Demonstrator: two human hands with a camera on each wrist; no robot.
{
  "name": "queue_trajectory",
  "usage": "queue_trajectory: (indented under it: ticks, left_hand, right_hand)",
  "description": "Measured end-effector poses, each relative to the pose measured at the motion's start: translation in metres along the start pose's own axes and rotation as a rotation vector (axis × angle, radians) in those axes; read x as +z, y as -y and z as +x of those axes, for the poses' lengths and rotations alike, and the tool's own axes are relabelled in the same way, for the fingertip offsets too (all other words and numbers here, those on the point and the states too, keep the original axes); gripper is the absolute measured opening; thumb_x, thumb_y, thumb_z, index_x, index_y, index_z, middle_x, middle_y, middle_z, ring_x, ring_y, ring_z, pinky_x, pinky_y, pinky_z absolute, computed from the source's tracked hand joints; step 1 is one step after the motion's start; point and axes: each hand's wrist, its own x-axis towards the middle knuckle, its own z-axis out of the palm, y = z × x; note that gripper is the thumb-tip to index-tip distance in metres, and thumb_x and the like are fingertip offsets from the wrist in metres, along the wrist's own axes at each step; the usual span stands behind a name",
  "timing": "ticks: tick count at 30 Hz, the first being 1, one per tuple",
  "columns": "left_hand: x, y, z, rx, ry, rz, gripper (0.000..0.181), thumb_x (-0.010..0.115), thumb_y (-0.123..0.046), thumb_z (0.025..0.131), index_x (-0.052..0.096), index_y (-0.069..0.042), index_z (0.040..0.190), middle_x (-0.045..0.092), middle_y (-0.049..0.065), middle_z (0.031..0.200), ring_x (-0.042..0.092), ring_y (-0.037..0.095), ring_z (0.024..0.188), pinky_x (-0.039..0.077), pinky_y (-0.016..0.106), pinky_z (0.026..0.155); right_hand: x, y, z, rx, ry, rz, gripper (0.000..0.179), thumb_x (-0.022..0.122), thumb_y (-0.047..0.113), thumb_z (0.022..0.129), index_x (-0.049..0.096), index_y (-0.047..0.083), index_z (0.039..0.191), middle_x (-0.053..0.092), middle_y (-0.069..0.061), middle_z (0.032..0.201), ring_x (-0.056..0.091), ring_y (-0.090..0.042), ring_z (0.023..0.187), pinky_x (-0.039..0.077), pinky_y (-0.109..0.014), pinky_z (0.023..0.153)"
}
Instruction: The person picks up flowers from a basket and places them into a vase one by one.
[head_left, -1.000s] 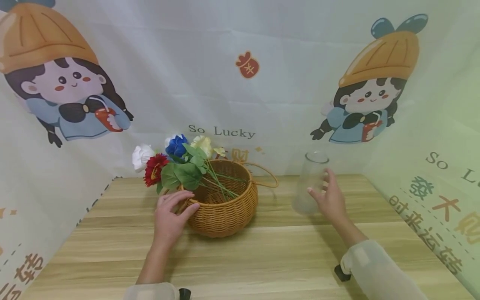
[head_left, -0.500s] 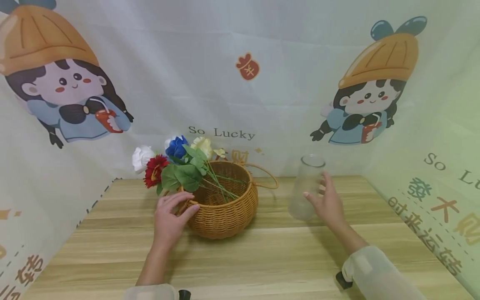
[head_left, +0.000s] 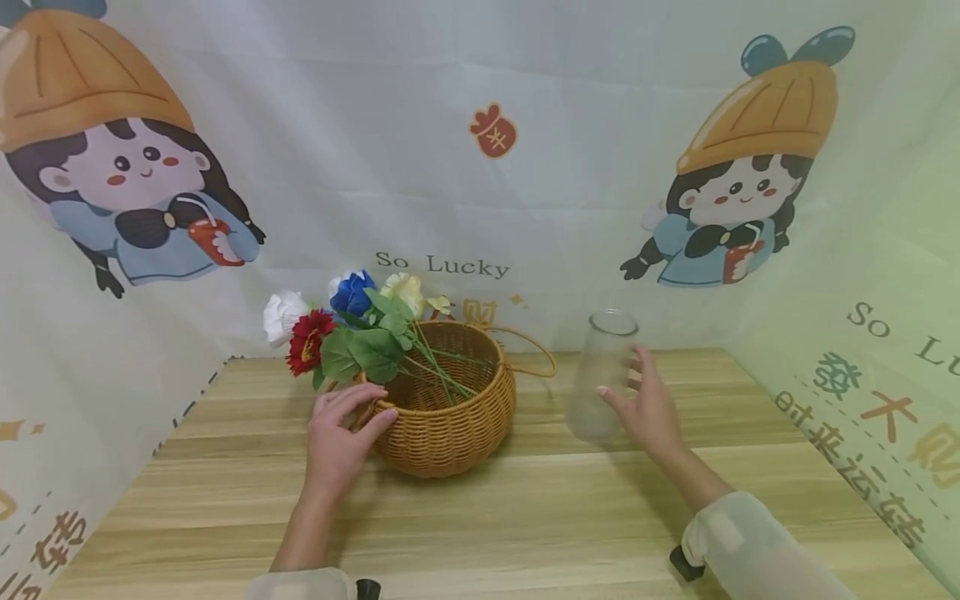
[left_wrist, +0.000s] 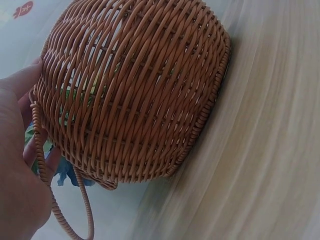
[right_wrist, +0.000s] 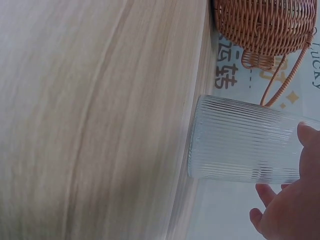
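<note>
A brown wicker basket [head_left: 450, 442] stands left of centre on the table. My left hand [head_left: 341, 437] holds its near left rim, thumb and fingertips at the edge; in the left wrist view the looped handle [left_wrist: 60, 215] hangs beside the fingers. Artificial flowers lean over the basket's left side: a blue bloom [head_left: 352, 293], a red one [head_left: 309, 342], a pale yellow one [head_left: 405, 292] and white ones [head_left: 283, 317]. Their green stems cross inside the basket. To the right, my right hand [head_left: 651, 408] grips a clear ribbed glass vase [right_wrist: 240, 140] round its side, thumb in front. The vase stands nearly upright, mouth up.
The wooden table [head_left: 525, 533] ends at a printed white cloth backdrop [head_left: 570, 167] behind and on both sides. The basket's right handle [head_left: 536, 350] sticks out toward the vase. A strip of tabletop lies between basket and vase.
My right hand has brought the vase left and slightly nearer to me, toward the basket. The left hand, basket and flowers have stayed where they were.
</note>
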Motion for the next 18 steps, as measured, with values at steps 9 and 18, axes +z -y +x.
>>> queue_trajectory:
  ticks: [9,18]
  left_hand:
    - [0.0,0.002,0.001,0.011,-0.01,-0.001,0.03,0.086,-0.007,0.072,0.075,-0.008,0.099,0.069,0.011,0.112,0.047,0.014,0.101,0.032,0.03,0.087]
    - [0.001,0.001,0.0,-0.005,-0.007,-0.017,0.029,0.085,-0.008,0.073,0.075,-0.008,0.099,0.069,0.011,0.112,0.046,0.013,0.101,0.033,0.03,0.088]
  right_hand:
    - [0.008,0.005,0.003,0.014,0.024,0.027,0.085,0.077,0.019,0.085,0.023,0.007,0.15,0.046,-0.026,0.14,0.055,-0.048,0.114,0.047,-0.057,0.087]
    - [0.014,0.007,0.004,0.031,0.027,0.047,0.087,0.077,0.021,0.085,0.022,0.009,0.152,0.046,-0.023,0.141,0.055,-0.045,0.115,0.048,-0.055,0.087]
